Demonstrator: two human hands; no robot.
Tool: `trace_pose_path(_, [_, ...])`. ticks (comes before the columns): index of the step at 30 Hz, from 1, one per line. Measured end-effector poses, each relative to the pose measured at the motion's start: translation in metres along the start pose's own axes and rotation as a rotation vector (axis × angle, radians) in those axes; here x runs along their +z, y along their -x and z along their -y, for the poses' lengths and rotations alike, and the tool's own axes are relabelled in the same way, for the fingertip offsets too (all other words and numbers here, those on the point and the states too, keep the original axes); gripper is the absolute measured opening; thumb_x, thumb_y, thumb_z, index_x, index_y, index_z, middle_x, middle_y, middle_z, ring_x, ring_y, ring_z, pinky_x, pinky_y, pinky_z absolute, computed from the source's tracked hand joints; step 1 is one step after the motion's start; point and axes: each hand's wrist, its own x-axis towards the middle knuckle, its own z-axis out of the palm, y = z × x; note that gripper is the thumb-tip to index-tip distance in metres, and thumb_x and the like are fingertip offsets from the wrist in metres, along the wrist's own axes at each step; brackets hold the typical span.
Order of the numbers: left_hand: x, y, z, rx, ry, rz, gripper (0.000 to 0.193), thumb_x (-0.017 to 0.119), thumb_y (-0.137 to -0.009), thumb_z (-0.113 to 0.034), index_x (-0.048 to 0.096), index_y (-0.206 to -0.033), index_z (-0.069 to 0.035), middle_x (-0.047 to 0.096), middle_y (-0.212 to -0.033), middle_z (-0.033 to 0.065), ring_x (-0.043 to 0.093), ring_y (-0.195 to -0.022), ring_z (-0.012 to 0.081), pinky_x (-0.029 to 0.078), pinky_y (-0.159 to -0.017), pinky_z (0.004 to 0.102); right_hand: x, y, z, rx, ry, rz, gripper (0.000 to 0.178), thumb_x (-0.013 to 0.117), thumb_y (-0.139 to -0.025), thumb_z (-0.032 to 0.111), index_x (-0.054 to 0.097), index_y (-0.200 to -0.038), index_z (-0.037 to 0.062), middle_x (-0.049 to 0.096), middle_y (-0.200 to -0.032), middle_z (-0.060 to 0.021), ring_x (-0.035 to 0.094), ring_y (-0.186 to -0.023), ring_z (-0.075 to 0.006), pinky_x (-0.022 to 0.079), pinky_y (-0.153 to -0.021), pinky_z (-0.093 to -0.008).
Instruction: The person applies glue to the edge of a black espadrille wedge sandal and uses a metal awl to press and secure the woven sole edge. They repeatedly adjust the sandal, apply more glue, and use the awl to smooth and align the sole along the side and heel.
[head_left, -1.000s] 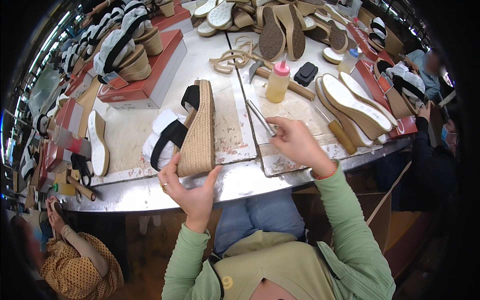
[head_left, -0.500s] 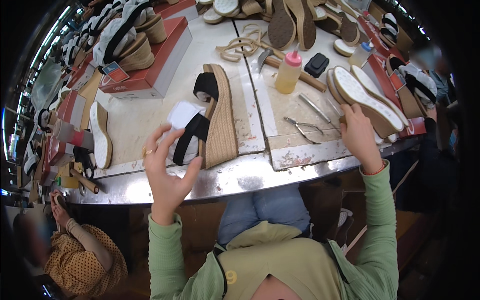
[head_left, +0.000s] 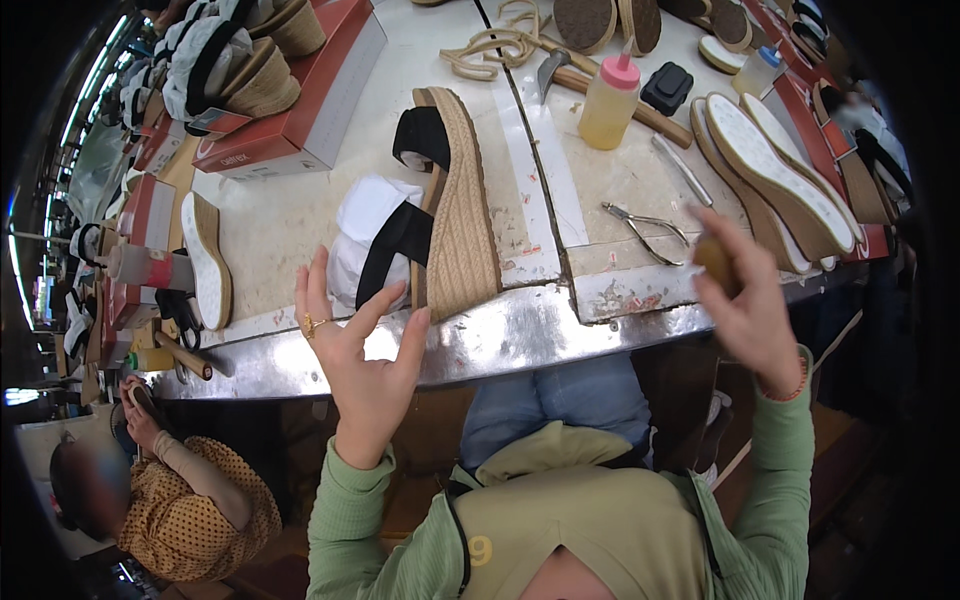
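Note:
A wedge sandal (head_left: pixel 465 210) with a woven rope-like side and black straps lies on its side on the table. White paper (head_left: pixel 378 208) is stuffed under its straps. Beside the sandal's near end is my left hand (head_left: pixel 362 375), fingers apart and thumb and forefinger close to the strap, with nothing in its grasp. My right hand (head_left: pixel 748 315), a little blurred, is curled around a small rounded brown thing (head_left: pixel 713 265) above the table's front edge; its kind is not clear. Metal nippers (head_left: pixel 645 230) lie to the left of that hand, with a slim metal tool (head_left: pixel 682 170) behind them.
A pink-capped glue bottle (head_left: pixel 608 105), a hammer (head_left: pixel 580 83) and a black block (head_left: pixel 667 88) stand or lie farther back. Several white-topped wedge soles (head_left: pixel 775 165) rest at right. Red shoeboxes (head_left: pixel 330 80) bear sandals at left. Another person (head_left: pixel 195 505) works at lower left.
My right hand has lifted off the table beside the soles, and the brown thing now shows in its fingers. My left hand stays by the sandal, fingers apart. The whole view has shifted slightly.

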Motion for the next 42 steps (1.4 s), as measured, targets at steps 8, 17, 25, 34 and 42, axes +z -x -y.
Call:
trace_pose_path(8, [0.023,0.006,0.002,-0.048,0.063,-0.072,0.023,0.076,-0.081,-0.016,0.076,-0.101,-0.005,0.025,-0.158,0.03,0.016,-0.147,0.0506,0.012,-0.118,0.0556,0.081,0.004,0.051,0.149,-0.719,0.647,0.058,0.054,-0.099,0.011,0.034,-0.153,0.003,0.054,-0.073,0.0004,0.05,-0.061,-0.0056,0.045,-0.061,-0.0242])
trace_pose_path(17, [0.04,0.009,0.003,-0.132,0.266,-0.217,0.02,0.079,-0.076,-0.011,0.076,-0.095,-0.004,0.025,-0.159,0.0284,0.019,-0.149,0.0443,0.013,-0.119,0.0522,0.096,0.002,0.062,0.186,-0.806,0.676,0.053,0.049,-0.102,0.011,0.036,-0.152,0.0034,0.054,-0.069,0.0015,0.05,-0.055,-0.0042,0.043,-0.053,-0.0227])
trace_pose_path(25, [0.051,0.011,0.004,-0.139,0.333,-0.276,0.016,0.078,-0.074,-0.007,0.073,-0.089,-0.003,0.025,-0.159,0.0274,0.022,-0.148,0.0424,0.016,-0.118,0.0496,0.099,0.004,0.073,0.289,-0.837,0.665,0.052,0.052,-0.099,0.009,0.039,-0.148,-0.002,0.051,-0.068,-0.0061,0.046,-0.059,-0.0131,0.042,-0.058,-0.0294])
trace_pose_path(34, [0.056,0.012,0.007,-0.074,0.322,-0.295,0.014,0.075,-0.076,-0.005,0.071,-0.089,0.0,0.023,-0.159,0.0276,0.021,-0.149,0.0407,0.017,-0.118,0.0484,0.091,-0.008,0.086,0.24,-0.626,0.683,0.053,0.052,-0.1,0.009,0.039,-0.15,0.0012,0.056,-0.072,-0.0068,0.054,-0.058,-0.0135,0.047,-0.058,-0.0296])
trace_pose_path(42, [0.058,0.013,0.008,-0.047,0.306,-0.308,0.015,0.074,-0.077,-0.006,0.07,-0.091,-0.001,0.024,-0.158,0.0272,0.022,-0.148,0.041,0.016,-0.118,0.0497,0.084,-0.011,0.091,0.041,-0.22,0.653,0.054,0.058,-0.096,0.008,0.043,-0.148,0.0013,0.058,-0.078,-0.0173,0.056,-0.063,-0.0234,0.049,-0.066,-0.0376])
